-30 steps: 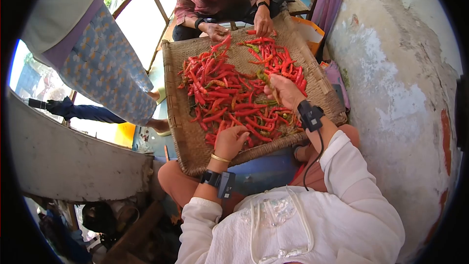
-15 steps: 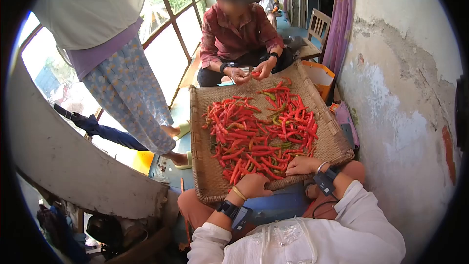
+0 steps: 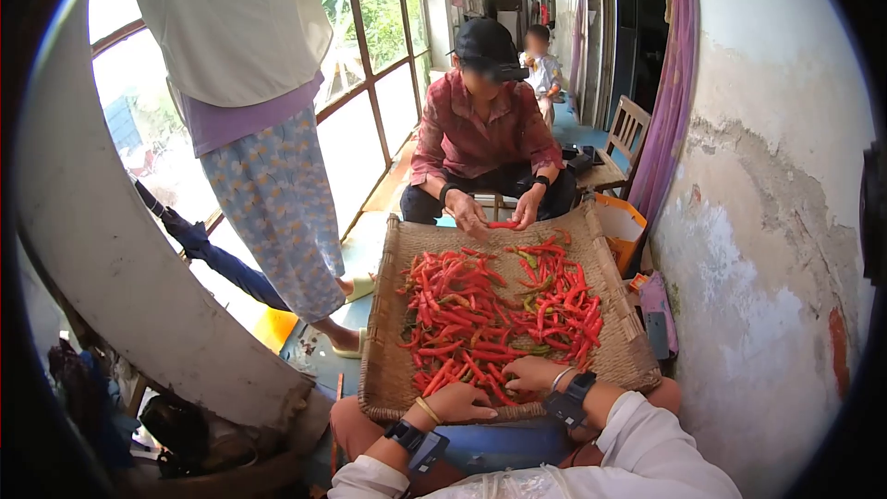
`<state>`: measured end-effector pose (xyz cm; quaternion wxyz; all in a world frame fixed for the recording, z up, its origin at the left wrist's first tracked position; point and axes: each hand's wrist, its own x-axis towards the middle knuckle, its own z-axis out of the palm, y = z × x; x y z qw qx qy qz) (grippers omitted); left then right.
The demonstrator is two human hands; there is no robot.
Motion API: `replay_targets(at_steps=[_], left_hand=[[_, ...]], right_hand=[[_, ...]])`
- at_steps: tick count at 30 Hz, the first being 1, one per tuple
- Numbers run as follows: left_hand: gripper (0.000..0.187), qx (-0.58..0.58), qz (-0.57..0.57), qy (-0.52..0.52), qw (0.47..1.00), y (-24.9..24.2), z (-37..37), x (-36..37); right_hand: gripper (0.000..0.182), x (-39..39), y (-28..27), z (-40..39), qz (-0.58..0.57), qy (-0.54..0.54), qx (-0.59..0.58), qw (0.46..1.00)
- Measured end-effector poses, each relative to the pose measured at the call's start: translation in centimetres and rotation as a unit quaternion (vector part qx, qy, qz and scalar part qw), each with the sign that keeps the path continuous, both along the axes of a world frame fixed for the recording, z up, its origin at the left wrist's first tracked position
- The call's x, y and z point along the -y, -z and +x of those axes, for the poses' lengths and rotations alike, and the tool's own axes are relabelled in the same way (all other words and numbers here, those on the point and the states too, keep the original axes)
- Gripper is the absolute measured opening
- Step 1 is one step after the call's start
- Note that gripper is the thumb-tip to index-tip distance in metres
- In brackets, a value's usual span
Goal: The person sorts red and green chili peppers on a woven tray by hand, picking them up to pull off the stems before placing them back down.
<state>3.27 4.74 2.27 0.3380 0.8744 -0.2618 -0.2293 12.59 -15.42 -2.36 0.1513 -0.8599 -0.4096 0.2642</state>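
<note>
Red chili peppers (image 3: 462, 319), with some green ones among them, are heaped in a shallow woven tray (image 3: 388, 388). Along the tray's near rim lies my left hand (image 3: 459, 402), its fingers stretched to the right and nothing visible in them. My right hand (image 3: 534, 375) is at the near side of the heap, fingertips bent down against the peppers; whatever they pinch is hidden. Across the tray, another person's hands (image 3: 490, 214) hold one red chili pepper (image 3: 504, 225) by its ends above the far rim.
A person in patterned trousers (image 3: 273, 208) stands on the left, near a folded umbrella (image 3: 222, 263). An orange-and-white box (image 3: 619, 226) and a wooden chair (image 3: 624, 148) are at the right. The peeling wall (image 3: 748, 249) closes off that side. A child sits farther back.
The view has tilted up. My right hand has moved left over the peppers, closer to my left hand. The person opposite now holds a pepper stretched between both hands.
</note>
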Motion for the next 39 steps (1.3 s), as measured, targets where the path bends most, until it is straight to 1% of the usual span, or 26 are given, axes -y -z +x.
replay_targets(at_steps=[2,5,6,7,8,10,11,12,14,16,20,22,23,26,28,29,31,32,34,35,37,38,39], left_hand=[[0.039,-0.011,0.035,-0.009,0.999,0.4,0.4,0.1],[0.035,0.036,0.059,-0.034,0.997,1.1,1.5,0.1],[0.033,0.062,0.074,-0.052,0.994,0.9,1.8,0.2],[0.03,0.057,0.074,-0.077,0.993,0.1,1.9,0.4],[0.03,0.056,0.074,-0.075,0.993,0.6,2.1,0.4],[0.027,0.138,0.05,-0.107,0.983,3.2,3.3,-0.1],[0.025,0.161,0.061,-0.103,0.98,4.5,3.6,-0.3],[0.025,0.161,0.059,-0.103,0.98,4.6,3.8,-0.3],[0.025,0.122,0.134,-0.066,0.981,4.9,3.5,-0.3],[0.025,0.11,0.131,-0.061,0.983,5.2,3.1,-0.4],[0.026,0.068,0.134,-0.049,0.987,4.8,2.7,-0.3],[0.026,0.068,0.145,-0.046,0.986,4.7,2.7,-0.1],[0.026,0.069,0.158,-0.041,0.984,4.7,2.8,-0.1],[0.025,0.079,0.154,-0.032,0.984,4.5,2.8,0.0],[0.025,0.074,0.145,-0.034,0.986,4.9,2.8,-0.1],[0.024,0.07,0.136,-0.035,0.988,5.0,2.8,-0.2],[0.023,0.079,0.131,-0.039,0.988,4.8,2.7,-0.1],[0.022,0.087,0.126,-0.043,0.987,4.7,2.7,-0.1],[0.021,0.087,0.129,-0.039,0.987,5.0,2.7,-0.1],[0.02,0.09,0.133,-0.035,0.986,5.0,2.8,-0.1],[0.02,0.092,0.131,-0.035,0.986,4.9,2.7,-0.1],[0.02,0.095,0.13,-0.035,0.986,4.7,2.6,-0.1],[0.02,0.094,0.129,-0.036,0.987,4.6,2.6,-0.1]], right_hand=[[0.044,-0.7,0.4,0.2,0.021,-0.013,-0.001,1.0],[0.046,-1.2,1.7,0.5,0.047,-0.021,0.005,0.999],[0.043,-1.4,1.7,0.4,0.03,-0.028,0.019,0.999],[0.04,-1.6,1.7,0.2,0.012,-0.035,0.031,0.999],[0.04,-1.8,1.7,0.0,0.012,-0.034,0.03,0.999],[0.035,-2.2,1.6,-0.2,-0.051,-0.044,0.016,0.998],[0.035,-2.3,1.4,-0.2,-0.052,-0.044,0.016,0.998],[0.034,-2.3,1.3,-0.4,-0.052,-0.045,0.034,0.997],[0.032,-2.2,0.8,-1.2,-0.053,-0.047,0.047,0.996],[0.032,-2.3,-0.2,-1.6,-0.07,-0.035,0.031,0.996],[0.028,-2.1,1.1,-1.2,-0.1,-0.03,0.034,0.994],[0.027,-1.8,1.6,-1.1,-0.059,0.006,-0.017,0.998],[0.027,-1.7,2.3,-0.8,-0.06,0.006,-0.017,0.998],[0.03,-1.7,2.6,-0.2,-0.066,-0.022,-0.045,0.997],[0.03,-1.9,0.5,-1.0,-0.097,-0.039,-0.079,0.991],[0.03,-1.9,0.7,-0.8,-0.098,-0.039,-0.079,0.991],[0.03,-1.6,1.9,-0.1,-0.09,-0.053,-0.167,0.98],[0.03,-1.4,2.9,0.3,-0.091,-0.053,-0.168,0.98],[0.028,-1.1,4.0,0.3,-0.027,-0.008,-0.223,0.974],[0.028,-1.1,4.6,0.4,-0.027,-0.008,-0.224,0.974],[0.027,-1.3,3.9,0.1,-0.006,-0.039,-0.204,0.978],[0.027,-1.3,3.7,0.0,-0.007,-0.04,-0.204,0.978],[0.028,-1.4,3.5,-0.2,0.002,-0.015,-0.219,0.976]])
